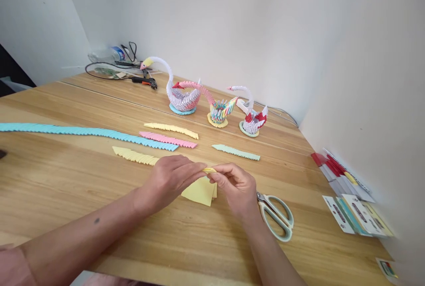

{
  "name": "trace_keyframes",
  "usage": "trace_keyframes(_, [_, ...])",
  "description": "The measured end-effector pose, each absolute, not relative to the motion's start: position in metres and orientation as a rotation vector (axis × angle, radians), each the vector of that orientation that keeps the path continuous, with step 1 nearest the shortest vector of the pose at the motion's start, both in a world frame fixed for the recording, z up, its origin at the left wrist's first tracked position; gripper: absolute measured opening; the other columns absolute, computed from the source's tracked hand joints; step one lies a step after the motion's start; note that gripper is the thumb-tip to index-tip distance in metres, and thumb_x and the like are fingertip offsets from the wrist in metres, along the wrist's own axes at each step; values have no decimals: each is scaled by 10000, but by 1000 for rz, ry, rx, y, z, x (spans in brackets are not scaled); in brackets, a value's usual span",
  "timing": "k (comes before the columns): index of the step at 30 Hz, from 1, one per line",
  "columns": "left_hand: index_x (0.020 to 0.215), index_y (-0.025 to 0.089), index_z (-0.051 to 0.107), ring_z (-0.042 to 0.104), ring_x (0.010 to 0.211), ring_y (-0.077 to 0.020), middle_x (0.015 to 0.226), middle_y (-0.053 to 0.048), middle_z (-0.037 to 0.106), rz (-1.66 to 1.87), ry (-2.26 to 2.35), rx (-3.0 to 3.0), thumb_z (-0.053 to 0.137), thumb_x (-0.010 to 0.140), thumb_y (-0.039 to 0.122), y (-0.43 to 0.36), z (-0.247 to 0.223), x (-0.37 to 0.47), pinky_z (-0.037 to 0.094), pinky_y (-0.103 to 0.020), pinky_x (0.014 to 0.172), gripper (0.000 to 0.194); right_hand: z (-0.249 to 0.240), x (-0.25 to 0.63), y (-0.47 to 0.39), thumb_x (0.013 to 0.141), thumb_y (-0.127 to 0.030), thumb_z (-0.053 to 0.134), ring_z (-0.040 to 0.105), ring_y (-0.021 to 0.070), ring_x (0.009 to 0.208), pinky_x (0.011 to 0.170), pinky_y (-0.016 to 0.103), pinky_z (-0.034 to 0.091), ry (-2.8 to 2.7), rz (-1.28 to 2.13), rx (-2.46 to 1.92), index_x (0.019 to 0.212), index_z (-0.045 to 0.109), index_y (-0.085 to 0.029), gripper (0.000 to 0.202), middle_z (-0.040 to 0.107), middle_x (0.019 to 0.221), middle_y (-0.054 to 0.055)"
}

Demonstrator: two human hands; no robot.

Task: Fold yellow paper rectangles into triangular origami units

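Observation:
A small folded piece of yellow paper [209,170] is pinched between my two hands above the wooden table. My left hand [173,175] grips its left end with closed fingers, and my right hand [236,185] holds its right end between thumb and fingers. Beneath them lie flat yellow paper sheets [198,192], partly covered by my hands. Behind my left hand is a chain of folded yellow pieces [134,155], its right end hidden. Scissors with pale green handles [277,217] rest just right of my right wrist.
Long blue [83,132], pink [169,139], yellow [171,129] and green [236,151] paper chains lie farther back. Behind them stand three paper swans [184,98]. A glue gun [144,81] with cable is back left. Paper packs [357,215] sit at the right wall.

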State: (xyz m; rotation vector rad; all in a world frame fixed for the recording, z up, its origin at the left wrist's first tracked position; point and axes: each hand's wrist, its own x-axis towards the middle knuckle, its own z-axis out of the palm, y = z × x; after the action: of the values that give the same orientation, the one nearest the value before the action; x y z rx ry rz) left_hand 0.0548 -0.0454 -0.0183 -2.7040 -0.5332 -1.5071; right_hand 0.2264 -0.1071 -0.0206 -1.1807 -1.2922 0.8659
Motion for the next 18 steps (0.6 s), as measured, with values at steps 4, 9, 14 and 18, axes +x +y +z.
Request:
trace_keyframes(4, [936,126,613,571,542,-120,627,-30,660,-1503,-500,-2697,563,862,179,-47,-15,54,450,-225,531,103,-23,226,-107,740,-261,695,622,124,628,616,240,489,-1267,907,-1159,798,696,-207,80,697,689,-2])
trace_keyframes(9, [974,129,600,563,547,-114,633,-20,658,-1555,-422,-2709,594,843,167,-48,-13,55,431,-233,540,136,-20,224,-107,757,-257,677,608,107,600,599,224,485,-1212,971,-1104,774,680,-199,61,693,662,-8])
trace_keyframes(14, [985,128,604,567,552,-116,607,-11,644,-1550,-457,-2689,626,823,189,-46,-15,55,434,-238,555,174,-17,221,-108,774,-265,661,595,95,586,600,215,488,-1181,1032,-1085,750,661,-189,80,685,649,-10])
trace_keyframes(18, [953,148,617,556,546,-112,620,-9,653,-1578,-448,-2700,610,830,170,-46,-14,54,424,-233,545,125,-18,221,-108,771,-283,662,591,100,581,596,222,486,-1196,1045,-1107,749,655,-184,102,672,640,-7])
